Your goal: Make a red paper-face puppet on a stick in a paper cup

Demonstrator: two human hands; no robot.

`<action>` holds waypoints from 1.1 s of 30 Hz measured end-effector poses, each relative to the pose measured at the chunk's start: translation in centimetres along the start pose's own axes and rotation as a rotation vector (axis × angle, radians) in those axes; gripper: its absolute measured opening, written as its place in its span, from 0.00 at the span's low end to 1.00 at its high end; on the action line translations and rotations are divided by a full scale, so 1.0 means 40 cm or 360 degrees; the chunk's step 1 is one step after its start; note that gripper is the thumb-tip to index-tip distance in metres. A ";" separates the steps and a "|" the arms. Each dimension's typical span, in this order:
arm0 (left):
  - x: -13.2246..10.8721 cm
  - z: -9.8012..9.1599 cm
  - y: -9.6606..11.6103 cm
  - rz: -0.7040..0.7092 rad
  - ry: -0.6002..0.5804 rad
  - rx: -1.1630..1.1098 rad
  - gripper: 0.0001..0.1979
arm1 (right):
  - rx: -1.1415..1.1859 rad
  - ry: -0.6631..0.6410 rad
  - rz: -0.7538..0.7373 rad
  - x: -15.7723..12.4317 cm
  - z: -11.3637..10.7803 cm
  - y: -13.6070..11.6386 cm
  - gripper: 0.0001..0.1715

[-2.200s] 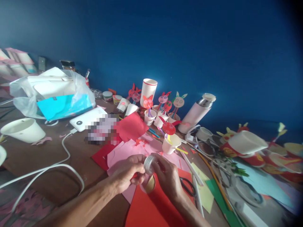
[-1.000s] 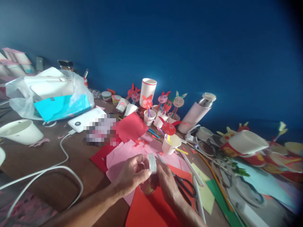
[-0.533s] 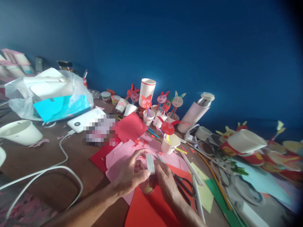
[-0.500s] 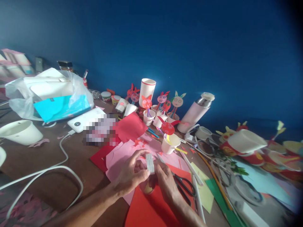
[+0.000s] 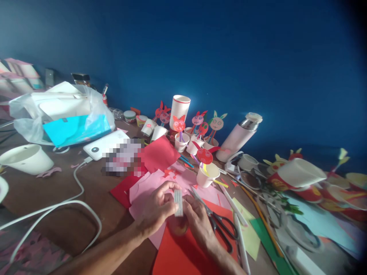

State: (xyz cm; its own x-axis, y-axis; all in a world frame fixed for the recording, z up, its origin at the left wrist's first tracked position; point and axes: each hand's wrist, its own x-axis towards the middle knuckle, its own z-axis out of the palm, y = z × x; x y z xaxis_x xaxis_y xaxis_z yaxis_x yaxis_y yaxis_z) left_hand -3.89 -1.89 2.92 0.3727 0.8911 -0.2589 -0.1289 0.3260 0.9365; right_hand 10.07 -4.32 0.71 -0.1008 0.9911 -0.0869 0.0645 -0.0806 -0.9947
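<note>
A narrow roll of clear tape (image 5: 178, 202) stands edge-on between my left hand (image 5: 156, 209) and my right hand (image 5: 198, 226), and the fingers of both press against it. Under the hands lies a round paper disc (image 5: 177, 225), partly hidden by them. Both hands are over a pink paper sheet (image 5: 151, 191) and a red paper sheet (image 5: 183, 254). Black-handled scissors (image 5: 220, 227) rest just right of my right hand, their blades pointing towards it.
Paper cups holding animal faces on sticks (image 5: 204, 156) and a pale pink thermos (image 5: 236, 137) stand beyond the hands. A white cable (image 5: 57, 208) loops across the wooden table (image 5: 69, 187) at left. Coloured paper and cups crowd the right side.
The tape roll has turned from face-on to edge-on and sits lower between my hands. My right hand has moved left, and the scissor blades now show beside it.
</note>
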 end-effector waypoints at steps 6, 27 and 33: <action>0.009 0.003 0.005 -0.0204 0.0167 -0.0341 0.17 | -0.0252 0.0261 -0.0077 -0.003 -0.010 0.014 0.21; 0.009 -0.021 0.023 0.0244 -0.0167 0.0329 0.07 | -0.0202 -0.0087 -0.0426 -0.001 -0.046 -0.026 0.03; 0.007 -0.023 0.012 0.0410 -0.0180 0.0602 0.04 | -0.0300 -0.0135 -0.0465 -0.009 -0.043 -0.029 0.01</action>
State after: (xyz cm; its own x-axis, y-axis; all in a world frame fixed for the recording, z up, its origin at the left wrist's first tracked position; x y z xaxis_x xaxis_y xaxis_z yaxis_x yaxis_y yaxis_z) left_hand -4.69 -1.21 3.08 0.4729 0.8811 0.0011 0.1055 -0.0579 0.9927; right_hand 11.74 -4.40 2.00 -0.2236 0.9565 0.1873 0.2019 0.2334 -0.9512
